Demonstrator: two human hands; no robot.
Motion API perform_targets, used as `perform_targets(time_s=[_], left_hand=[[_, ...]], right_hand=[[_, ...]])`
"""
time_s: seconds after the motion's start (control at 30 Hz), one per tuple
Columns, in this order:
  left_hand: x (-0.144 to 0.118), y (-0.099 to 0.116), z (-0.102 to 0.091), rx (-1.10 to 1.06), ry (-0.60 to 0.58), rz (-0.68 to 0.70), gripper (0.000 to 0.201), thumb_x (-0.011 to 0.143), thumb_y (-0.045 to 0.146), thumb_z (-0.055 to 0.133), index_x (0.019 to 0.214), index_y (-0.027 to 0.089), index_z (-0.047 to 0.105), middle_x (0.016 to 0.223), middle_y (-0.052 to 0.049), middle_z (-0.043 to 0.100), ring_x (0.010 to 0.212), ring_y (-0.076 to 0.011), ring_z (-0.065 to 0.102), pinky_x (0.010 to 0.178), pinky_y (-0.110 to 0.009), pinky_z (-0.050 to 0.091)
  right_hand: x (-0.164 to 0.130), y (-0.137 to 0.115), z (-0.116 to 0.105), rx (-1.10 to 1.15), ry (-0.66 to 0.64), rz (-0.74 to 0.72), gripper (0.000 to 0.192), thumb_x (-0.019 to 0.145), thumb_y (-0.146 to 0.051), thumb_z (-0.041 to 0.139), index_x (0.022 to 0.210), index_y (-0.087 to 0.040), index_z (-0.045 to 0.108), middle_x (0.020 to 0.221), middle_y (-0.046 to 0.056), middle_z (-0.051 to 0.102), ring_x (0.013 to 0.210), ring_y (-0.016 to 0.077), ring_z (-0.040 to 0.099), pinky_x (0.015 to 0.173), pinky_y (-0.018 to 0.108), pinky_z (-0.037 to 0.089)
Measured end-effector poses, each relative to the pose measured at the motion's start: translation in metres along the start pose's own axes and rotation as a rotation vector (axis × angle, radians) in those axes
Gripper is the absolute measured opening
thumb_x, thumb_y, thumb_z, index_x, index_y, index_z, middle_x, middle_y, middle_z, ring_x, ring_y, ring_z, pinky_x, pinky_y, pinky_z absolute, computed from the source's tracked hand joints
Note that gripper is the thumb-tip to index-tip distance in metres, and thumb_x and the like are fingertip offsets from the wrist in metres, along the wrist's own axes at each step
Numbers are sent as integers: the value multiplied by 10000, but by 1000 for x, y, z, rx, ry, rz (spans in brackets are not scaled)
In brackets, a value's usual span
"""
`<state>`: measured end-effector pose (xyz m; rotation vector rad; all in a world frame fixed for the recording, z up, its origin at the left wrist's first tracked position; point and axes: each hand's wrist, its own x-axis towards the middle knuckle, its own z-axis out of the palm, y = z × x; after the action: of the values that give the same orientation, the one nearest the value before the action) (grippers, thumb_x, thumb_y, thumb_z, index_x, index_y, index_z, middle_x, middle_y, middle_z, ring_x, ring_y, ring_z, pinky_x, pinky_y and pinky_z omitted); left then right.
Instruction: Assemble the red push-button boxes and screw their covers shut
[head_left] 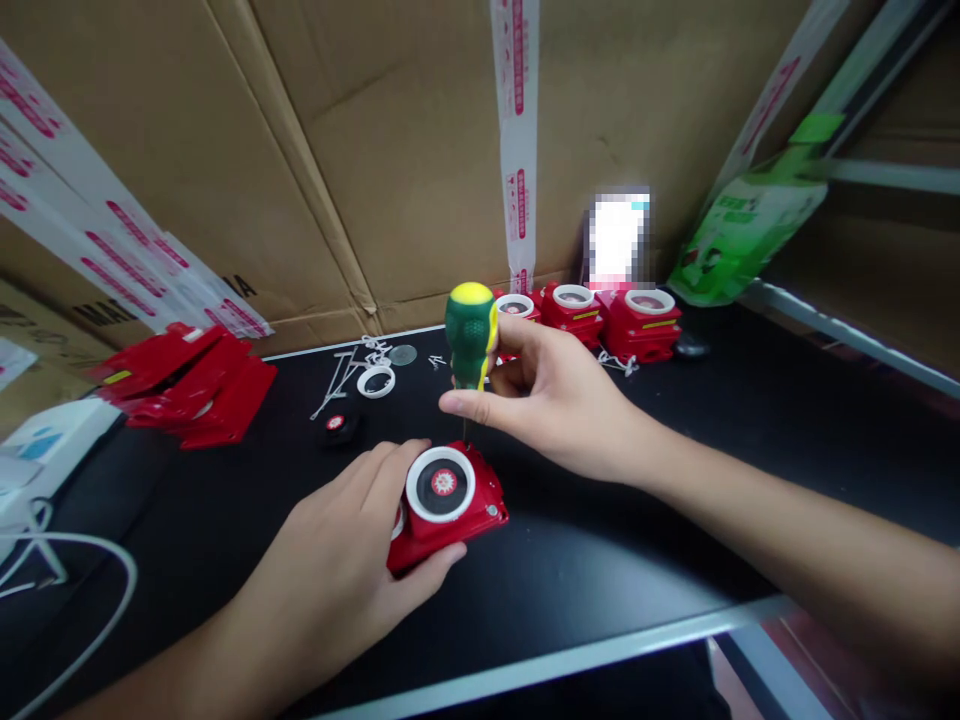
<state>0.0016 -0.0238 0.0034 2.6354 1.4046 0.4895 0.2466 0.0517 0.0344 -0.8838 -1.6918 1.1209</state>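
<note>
My left hand (pixel 352 530) is wrapped around a red plastic housing (pixel 480 490) on the black table, fingers over its far side and thumb along its near side. A white ring (pixel 441 484) with a black disc and a small red-and-white emblem sits on top of the housing. In my right hand (pixel 555 395) is a screwdriver (pixel 471 335) with a green and yellow handle, held upright between thumb and fingers. Its thin shaft points down at the housing's far corner, where a screw hole is; whether the tip touches a screw I cannot tell.
Three similar red housings (pixel 641 325) stand in a row at the back. Red shells (pixel 195 385) are stacked at the left. A loose white ring (pixel 376 381), white metal parts and a black piece (pixel 337 428) lie mid-table. A green pouch (pixel 750 235) leans at right; a white cable (pixel 124 560) hangs left.
</note>
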Motion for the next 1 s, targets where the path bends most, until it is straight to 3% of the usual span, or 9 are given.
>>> perform_targets(time_s=[0.13, 0.3, 0.47, 0.6, 0.73, 0.83, 0.9, 0.93, 1.0], left_hand=[[3, -4, -2, -21, 6, 38, 550, 880, 256, 698, 1394, 257, 501, 1220, -105, 707, 1080, -349, 758, 863, -488, 650], [5, -3, -9, -78, -49, 32, 515, 883, 260, 707, 1369, 256, 535, 1222, -107, 703, 1096, -354, 747, 858, -484, 648], [5, -4, -11, -111, -85, 23, 408, 916, 288, 727, 1298, 273, 584, 1184, -79, 708, 1053, -327, 745, 849, -453, 631], [3, -5, -5, -104, -73, 3, 436, 924, 330, 746, 1323, 283, 577, 1181, -70, 711, 1070, -320, 751, 902, -460, 637], [2, -10, 0, -7, 36, -98, 666, 980, 465, 702, 1541, 224, 437, 1426, -179, 685, 1290, -414, 728, 1016, -564, 638], [3, -18, -1, 39, 28, -231, 808, 1034, 615, 598, 1649, 173, 317, 1541, -254, 602, 1334, -485, 703, 990, -639, 637], [3, -23, -3, -17, -5, -276, 765, 1082, 620, 524, 1667, 181, 298, 1497, -234, 619, 1239, -442, 745, 969, -630, 641], [2, -24, -4, -77, -7, -273, 720, 1107, 594, 496, 1671, 197, 289, 1456, -210, 642, 1141, -389, 774, 953, -604, 649], [0, -25, -7, -249, 15, -242, 617, 1146, 506, 450, 1677, 255, 259, 1399, -152, 671, 857, -245, 772, 851, -502, 674]], right_hand=[[0, 7, 2, 92, 83, -67, 474, 795, -490, 1010, 973, -208, 673, 854, -39, 622, 626, 104, 426, 575, 309, 343], [-6, 16, 14, 232, 195, -113, 513, 772, -557, 1012, 981, -249, 658, 761, -49, 570, 653, 146, 478, 626, 326, 440], [-8, 14, 18, 235, 239, -179, 455, 817, -544, 990, 1001, -252, 693, 869, -1, 655, 684, 155, 530, 603, 323, 448], [-1, 2, 3, 205, 297, -242, 468, 860, -600, 941, 1098, -273, 705, 960, 21, 694, 687, 157, 522, 582, 321, 432], [9, -3, -21, 146, 124, -116, 450, 1026, -636, 732, 838, -238, 637, 711, -8, 615, 595, 143, 459, 535, 310, 364], [13, -3, -36, -34, -276, 98, 632, 1124, -655, 535, 673, -217, 595, 573, 10, 615, 535, 131, 454, 529, 302, 363], [12, -2, -41, -121, -554, 269, 661, 1125, -675, 523, 697, -190, 658, 593, 28, 669, 518, 124, 441, 505, 296, 344], [11, -2, -41, -137, -631, 334, 658, 1119, -684, 532, 743, -172, 704, 610, 26, 678, 506, 120, 419, 480, 295, 315], [10, 1, -40, -154, -620, 376, 662, 1108, -698, 541, 854, -141, 792, 669, 20, 678, 504, 113, 392, 450, 292, 275]])
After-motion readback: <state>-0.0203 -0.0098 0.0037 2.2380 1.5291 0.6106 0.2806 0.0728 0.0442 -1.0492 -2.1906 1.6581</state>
